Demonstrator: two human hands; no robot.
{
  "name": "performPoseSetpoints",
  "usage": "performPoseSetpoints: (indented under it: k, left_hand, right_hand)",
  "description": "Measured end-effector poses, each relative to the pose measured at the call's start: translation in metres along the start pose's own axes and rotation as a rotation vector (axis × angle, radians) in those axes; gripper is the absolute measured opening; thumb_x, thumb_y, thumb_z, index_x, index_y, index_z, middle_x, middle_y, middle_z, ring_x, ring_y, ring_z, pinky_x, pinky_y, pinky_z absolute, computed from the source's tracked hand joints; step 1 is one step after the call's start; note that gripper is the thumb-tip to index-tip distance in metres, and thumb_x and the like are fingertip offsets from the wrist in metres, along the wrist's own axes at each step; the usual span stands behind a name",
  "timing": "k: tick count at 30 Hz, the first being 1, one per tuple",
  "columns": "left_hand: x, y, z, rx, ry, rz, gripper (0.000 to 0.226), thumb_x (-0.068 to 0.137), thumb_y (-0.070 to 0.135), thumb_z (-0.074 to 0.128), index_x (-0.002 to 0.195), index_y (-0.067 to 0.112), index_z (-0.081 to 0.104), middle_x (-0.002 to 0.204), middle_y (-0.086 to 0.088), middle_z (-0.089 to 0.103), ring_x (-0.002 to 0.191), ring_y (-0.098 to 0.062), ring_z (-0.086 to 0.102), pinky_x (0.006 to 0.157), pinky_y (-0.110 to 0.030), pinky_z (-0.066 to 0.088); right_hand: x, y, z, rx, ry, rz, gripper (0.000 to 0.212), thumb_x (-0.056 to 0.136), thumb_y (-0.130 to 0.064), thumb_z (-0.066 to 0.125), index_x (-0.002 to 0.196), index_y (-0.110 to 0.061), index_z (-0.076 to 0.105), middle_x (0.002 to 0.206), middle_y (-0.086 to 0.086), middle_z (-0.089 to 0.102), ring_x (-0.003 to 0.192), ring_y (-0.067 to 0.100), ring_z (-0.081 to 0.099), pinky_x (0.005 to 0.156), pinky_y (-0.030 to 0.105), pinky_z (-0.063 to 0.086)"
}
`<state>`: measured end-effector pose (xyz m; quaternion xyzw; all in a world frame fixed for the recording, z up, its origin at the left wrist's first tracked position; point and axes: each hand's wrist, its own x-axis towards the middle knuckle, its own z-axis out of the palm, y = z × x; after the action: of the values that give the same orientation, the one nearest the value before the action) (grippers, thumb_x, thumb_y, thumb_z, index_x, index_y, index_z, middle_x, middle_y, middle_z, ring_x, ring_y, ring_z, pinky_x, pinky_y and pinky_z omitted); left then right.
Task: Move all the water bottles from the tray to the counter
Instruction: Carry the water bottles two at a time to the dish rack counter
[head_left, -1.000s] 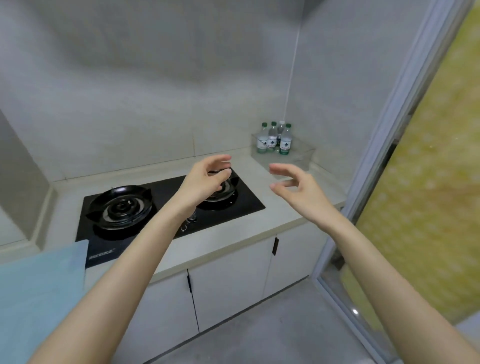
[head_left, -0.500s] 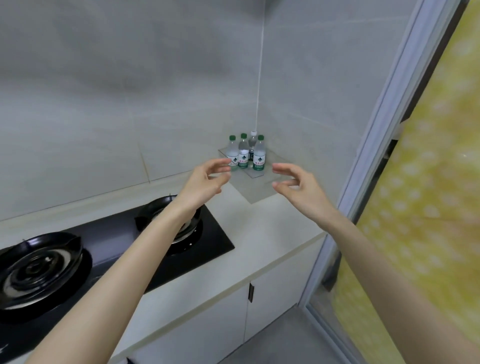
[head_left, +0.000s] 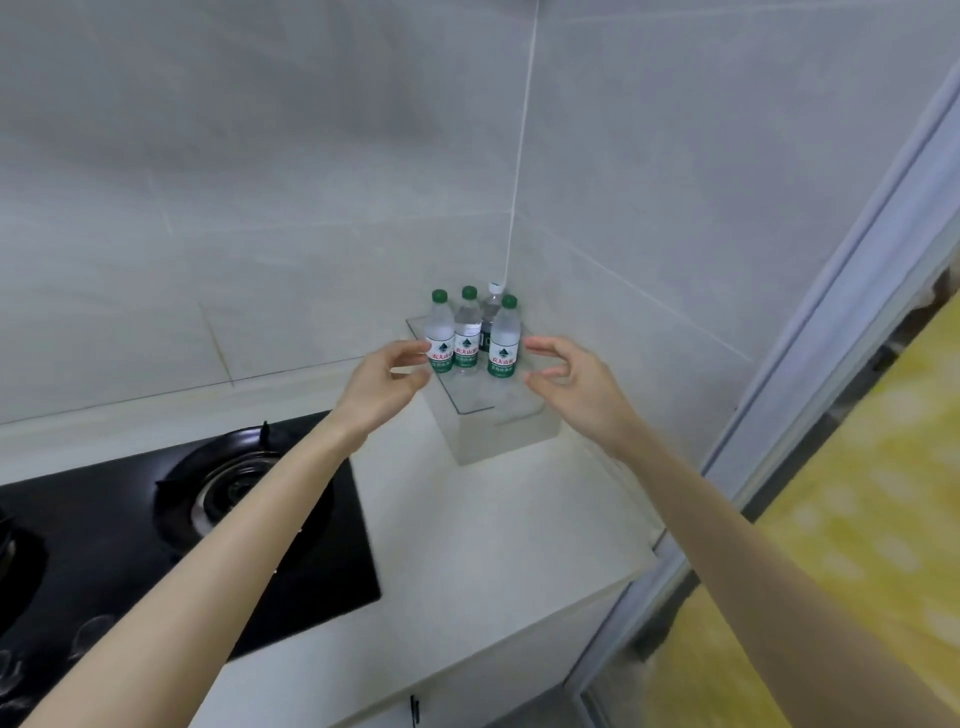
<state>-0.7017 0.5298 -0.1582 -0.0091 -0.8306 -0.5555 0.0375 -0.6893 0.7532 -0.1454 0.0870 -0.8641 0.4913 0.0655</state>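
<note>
A: What is around the tray (head_left: 506, 436)?

B: It is clear and stands in the corner of the worktop (head_left: 483, 525), near both tiled walls. A black gas stove (head_left: 171, 530) is at the left, under the left forearm. At the right is a door frame (head_left: 810, 364).

A: And what is inside the tray?

B: Four water bottles (head_left: 470, 338), upright and close together. Three have green caps; the fourth, behind them, has a white cap.

A: The hands?

B: The left hand (head_left: 382, 387) and the right hand (head_left: 569, 382) are on either side of the bottles. Each grip is released, fingers curled, grasping nothing.
</note>
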Motion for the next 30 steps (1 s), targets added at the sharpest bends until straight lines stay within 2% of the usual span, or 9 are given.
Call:
performPoseSetpoints:
  k: [3,6,10,14,16,18,22,26,30]
  left_hand:
    - [0.034,-0.014,0.012,0.044,0.002,-0.043,0.037,0.092,0.017,0.056,0.129,0.021,0.055,0.129,0.0,0.057,0.1,-0.015,0.06,0.093,-0.033,0.048]
    - [0.067,-0.031,0.026,0.089,-0.013,-0.082,0.042,0.092,0.017,0.058,0.133,0.021,0.052,0.135,-0.002,0.053,0.108,-0.019,0.059,0.096,-0.035,0.047]
    - [0.118,-0.058,0.041,0.192,-0.028,-0.099,0.049,0.092,0.018,0.058,0.14,0.018,0.046,0.143,-0.006,0.047,0.124,-0.026,0.05,0.096,-0.027,0.04]
    - [0.17,-0.087,0.053,0.42,-0.076,-0.046,0.055,0.092,0.02,0.057,0.144,0.011,0.039,0.148,-0.011,0.04,0.137,-0.025,0.036,0.11,-0.03,0.028]
    - [0.195,-0.105,0.059,0.489,-0.115,-0.073,0.06,0.092,0.024,0.057,0.147,0.012,0.033,0.153,-0.015,0.031,0.143,-0.025,0.026,0.114,-0.031,0.023]
    - [0.218,-0.122,0.065,0.55,-0.164,-0.09,0.066,0.092,0.03,0.056,0.149,0.016,0.027,0.157,-0.015,0.021,0.146,-0.027,0.017,0.116,-0.038,0.023]
    - [0.249,-0.14,0.076,0.753,-0.3,-0.151,0.072,0.096,0.04,0.047,0.153,0.02,0.007,0.161,-0.003,-0.002,0.148,-0.029,-0.002,0.114,-0.048,0.025]
    - [0.252,-0.15,0.083,1.004,-0.309,-0.125,0.074,0.097,0.05,0.037,0.153,0.015,0.002,0.161,0.002,-0.005,0.149,-0.026,-0.004,0.113,-0.044,0.03]
    - [0.255,-0.158,0.087,1.038,-0.259,-0.103,0.076,0.095,0.054,0.035,0.153,0.014,0.004,0.161,0.004,-0.004,0.149,-0.022,-0.003,0.118,-0.043,0.019]
  right_hand:
    - [0.038,0.019,-0.002,0.005,-0.013,0.006,0.038,0.088,-0.011,0.062,0.124,-0.021,0.057,0.124,-0.005,0.061,0.102,0.019,0.061,0.088,0.025,0.048]
    - [0.073,0.038,0.001,-0.017,-0.01,0.023,0.04,0.088,-0.011,0.062,0.126,-0.019,0.056,0.125,-0.005,0.061,0.1,0.018,0.061,0.084,0.021,0.044]
    - [0.121,0.063,0.01,-0.055,-0.008,0.043,0.042,0.089,-0.013,0.061,0.13,-0.017,0.053,0.13,-0.006,0.058,0.095,0.011,0.057,0.076,0.014,0.039]
    - [0.173,0.09,0.021,-0.103,-0.013,0.064,0.043,0.088,-0.013,0.06,0.13,-0.018,0.052,0.128,-0.003,0.057,0.096,0.009,0.053,0.067,0.013,0.036]
    - [0.201,0.103,0.028,-0.127,-0.007,0.078,0.043,0.088,-0.013,0.06,0.13,-0.018,0.051,0.128,0.0,0.056,0.099,0.011,0.052,0.076,0.016,0.036]
    - [0.231,0.117,0.037,-0.154,0.004,0.096,0.046,0.087,-0.013,0.06,0.131,-0.018,0.05,0.13,0.003,0.055,0.109,0.019,0.054,0.088,0.025,0.041]
    - [0.285,0.144,0.054,-0.204,0.018,0.136,0.052,0.084,-0.011,0.059,0.134,-0.016,0.047,0.137,0.006,0.05,0.122,0.025,0.049,0.104,0.036,0.039]
    - [0.321,0.166,0.065,-0.28,0.047,0.086,0.05,0.079,-0.007,0.059,0.128,-0.01,0.05,0.127,0.01,0.056,0.118,0.028,0.051,0.101,0.036,0.04]
    - [0.351,0.184,0.075,-0.312,0.047,0.095,0.048,0.08,-0.004,0.059,0.127,-0.006,0.05,0.122,0.013,0.058,0.113,0.03,0.053,0.098,0.038,0.042]
